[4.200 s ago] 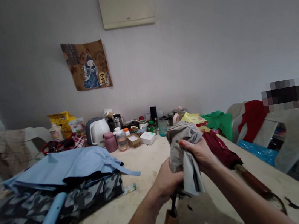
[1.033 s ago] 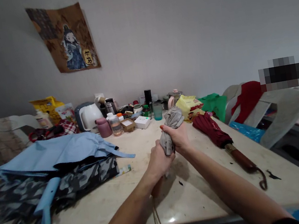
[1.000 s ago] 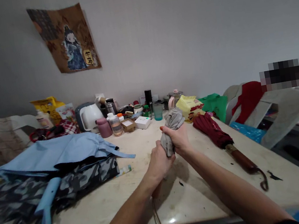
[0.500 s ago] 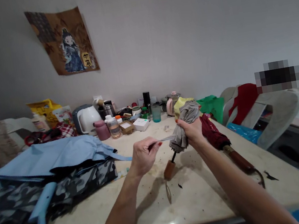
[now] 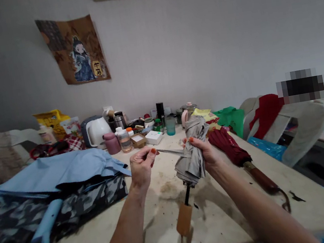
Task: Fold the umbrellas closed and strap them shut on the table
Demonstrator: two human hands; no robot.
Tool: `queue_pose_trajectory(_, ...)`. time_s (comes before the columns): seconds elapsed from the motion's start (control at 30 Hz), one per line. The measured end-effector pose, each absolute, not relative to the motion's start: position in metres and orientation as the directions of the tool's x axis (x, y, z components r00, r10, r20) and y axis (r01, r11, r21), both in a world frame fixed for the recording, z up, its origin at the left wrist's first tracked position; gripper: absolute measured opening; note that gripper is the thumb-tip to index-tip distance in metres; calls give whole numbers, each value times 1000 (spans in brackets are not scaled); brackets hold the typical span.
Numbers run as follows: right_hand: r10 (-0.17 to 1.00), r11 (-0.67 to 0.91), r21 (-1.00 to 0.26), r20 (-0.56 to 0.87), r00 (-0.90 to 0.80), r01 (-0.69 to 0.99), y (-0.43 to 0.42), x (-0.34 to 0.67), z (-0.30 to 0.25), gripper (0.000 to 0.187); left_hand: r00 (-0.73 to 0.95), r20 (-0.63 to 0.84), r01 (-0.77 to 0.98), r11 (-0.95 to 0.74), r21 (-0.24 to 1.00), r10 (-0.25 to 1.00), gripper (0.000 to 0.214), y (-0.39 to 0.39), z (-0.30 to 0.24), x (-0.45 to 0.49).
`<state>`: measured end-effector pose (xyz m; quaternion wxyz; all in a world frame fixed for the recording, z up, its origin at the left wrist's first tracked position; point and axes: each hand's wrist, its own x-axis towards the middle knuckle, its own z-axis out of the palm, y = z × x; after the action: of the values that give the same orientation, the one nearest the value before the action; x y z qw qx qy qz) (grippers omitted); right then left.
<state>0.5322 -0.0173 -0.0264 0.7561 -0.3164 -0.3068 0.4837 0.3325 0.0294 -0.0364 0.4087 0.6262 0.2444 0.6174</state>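
A grey folding umbrella, its canopy bunched around the shaft, is gripped mid-canopy by my right hand. Its wooden handle points down toward me, with a cord loop hanging from the end. My left hand pinches the end of a thin grey strap, stretched taut from the canopy. To the right lies a furled dark red umbrella with a brown curved-loop handle. On the left, a light blue umbrella rests over a grey camouflage umbrella.
At the back stand a white kettle, a purple jar, a small white box and a teal cup. A green bag and blue plastic lie at the right. Beyond them a person sits near a white chair.
The grey umbrella has come nearer to me and lower, its handle now closer to the table's front edge. My left hand has shifted left and slightly up, still pulling the strap.
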Motion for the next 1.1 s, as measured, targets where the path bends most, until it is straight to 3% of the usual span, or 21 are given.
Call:
queue_pose_trajectory(0.17,961,246,-770,115,251,-588,-20,519,-31,35,134,443,-134,-427,894,886,34,45,-47,342)
queue_pose_trajectory(0.3,991,112,-752,38,126,-650,-22,511,-35,30,323,222,5,-237,972,920,39,50,-55,350)
queue_pose_trajectory(0.33,991,111,-755,37,126,-646,-22,510,-34,32,300,235,60,-264,963,924,39,48,-54,349)
queue_pose_trajectory(0.4,972,196,-759,67,225,-621,-20,512,-32,36,64,443,193,-447,874,894,36,39,-48,347)
queue_pose_trajectory(0.47,900,357,-761,126,417,-541,-17,515,-29,42,-188,694,316,-626,713,695,27,23,-40,347)
queue_pose_trajectory(0.5,843,435,-764,158,514,-478,-15,516,-28,44,-229,755,329,-681,654,615,25,13,-37,349)
queue_pose_trajectory(0.57,733,527,-782,221,643,-332,-12,517,-28,47,5,744,232,-724,650,669,25,-8,-36,358)
queue_pose_trajectory(0.67,637,531,-836,282,718,-142,-14,515,-30,48,296,510,269,-582,767,808,42,-28,-44,377)
queue_pose_trajectory(0.73,608,510,-858,313,729,-57,-19,510,-29,52,396,331,293,-460,839,856,54,-30,-48,387)
queue_pose_trajectory(0.8,619,507,-861,349,704,-19,-25,504,-28,54,487,213,207,-349,914,847,52,-26,-49,389)
queue_pose_trajectory(0.93,713,528,-845,390,583,-82,-35,497,-26,45,661,104,-45,-99,994,743,42,-13,-46,381)
queue_pose_trajectory(1.1,865,460,-796,303,399,-393,-37,502,-31,42,840,18,-128,165,978,542,52,-8,-53,376)
